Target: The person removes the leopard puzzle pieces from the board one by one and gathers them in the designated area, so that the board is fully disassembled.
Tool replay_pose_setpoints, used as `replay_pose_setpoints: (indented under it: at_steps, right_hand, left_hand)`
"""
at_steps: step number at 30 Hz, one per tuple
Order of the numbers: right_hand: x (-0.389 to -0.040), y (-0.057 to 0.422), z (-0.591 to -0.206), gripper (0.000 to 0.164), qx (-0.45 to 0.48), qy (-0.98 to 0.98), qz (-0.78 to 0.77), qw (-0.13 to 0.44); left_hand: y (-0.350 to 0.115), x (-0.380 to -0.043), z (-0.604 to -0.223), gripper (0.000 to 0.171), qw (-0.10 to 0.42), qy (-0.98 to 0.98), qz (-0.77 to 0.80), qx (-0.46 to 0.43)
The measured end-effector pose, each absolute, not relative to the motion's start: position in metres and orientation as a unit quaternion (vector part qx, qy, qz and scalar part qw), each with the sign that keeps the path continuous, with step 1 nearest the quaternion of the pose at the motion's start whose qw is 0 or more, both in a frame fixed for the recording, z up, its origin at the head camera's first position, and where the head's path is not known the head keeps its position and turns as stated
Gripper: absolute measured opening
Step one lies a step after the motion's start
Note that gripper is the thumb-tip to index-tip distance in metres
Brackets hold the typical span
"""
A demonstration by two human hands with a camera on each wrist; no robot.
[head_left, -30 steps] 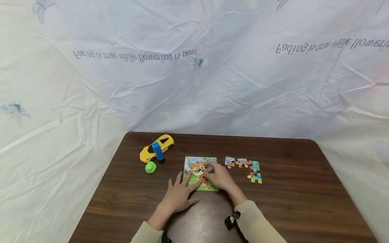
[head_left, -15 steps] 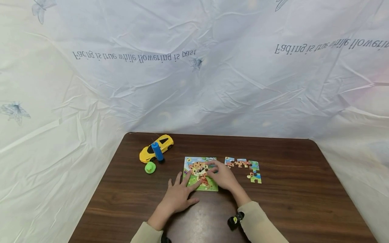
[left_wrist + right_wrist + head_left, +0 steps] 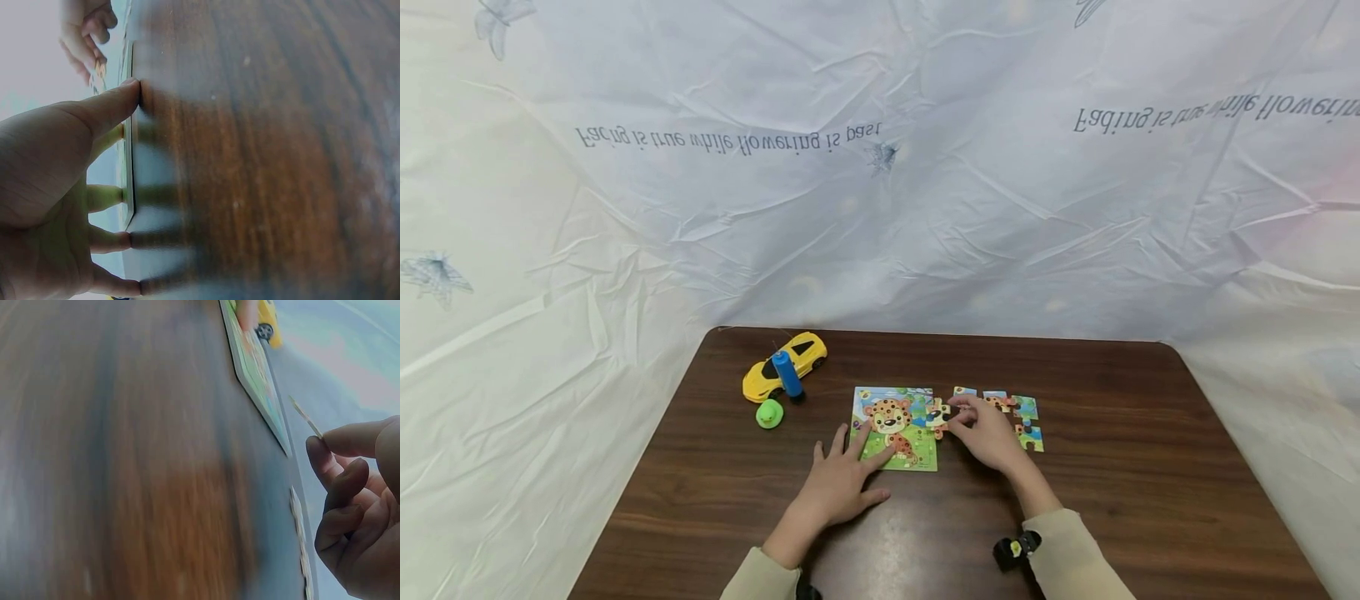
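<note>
In the head view a flat puzzle board (image 3: 887, 394) with a spotted leopard cub on a green and blue scene lies mid-table. My left hand (image 3: 838, 485) rests palm-down, fingers spread, some fingertips on the board's lower left and others on the table. My right hand (image 3: 991, 435) pinches a puzzle piece (image 3: 937, 415) showing part of a spotted face, beside the board's right edge. In the right wrist view that thin piece (image 3: 305, 416) stands edge-on between thumb and finger, raised off the table. Loose puzzle pieces (image 3: 1025, 407) lie to the right, partly hidden by my right hand.
At the back left stand a yellow toy car (image 3: 808, 350), a blue cylinder (image 3: 787, 373) with a dark base, and a small green duck (image 3: 770, 414). The dark wooden table (image 3: 1120, 483) extends to the right. A pale printed cloth (image 3: 850, 250) hangs behind it.
My right hand has moved right from over the board, carrying the puzzle piece to the board's right edge and uncovering the cub's face. My left hand has stayed in place.
</note>
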State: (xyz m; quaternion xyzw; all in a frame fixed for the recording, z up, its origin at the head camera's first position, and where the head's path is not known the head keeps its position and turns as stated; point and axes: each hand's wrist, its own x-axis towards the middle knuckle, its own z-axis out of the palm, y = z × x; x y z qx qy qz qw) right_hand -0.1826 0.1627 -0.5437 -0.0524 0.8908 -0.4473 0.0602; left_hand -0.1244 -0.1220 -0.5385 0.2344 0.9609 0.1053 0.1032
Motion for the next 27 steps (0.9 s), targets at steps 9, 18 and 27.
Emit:
replay_pose_setpoints:
  at_steps: [9, 18, 27]
  right_hand:
    - [-0.174, 0.203, -0.546, 0.037, -0.037, 0.897, -0.437, 0.049]
    - [-0.168, 0.234, -0.547, 0.041, -0.005, 0.903, -0.426, 0.055]
    - [-0.16, 0.248, -0.55, 0.039, 0.007, 0.911, -0.408, 0.063]
  left_hand:
    - [-0.122, -0.125, -0.542, 0.063, 0.104, 0.962, 0.102, 0.232]
    - [-0.122, -0.124, -0.539, 0.062, 0.111, 0.961, 0.107, 0.229]
    - [-0.122, -0.124, -0.54, 0.062, 0.111, 0.96, 0.113, 0.23]
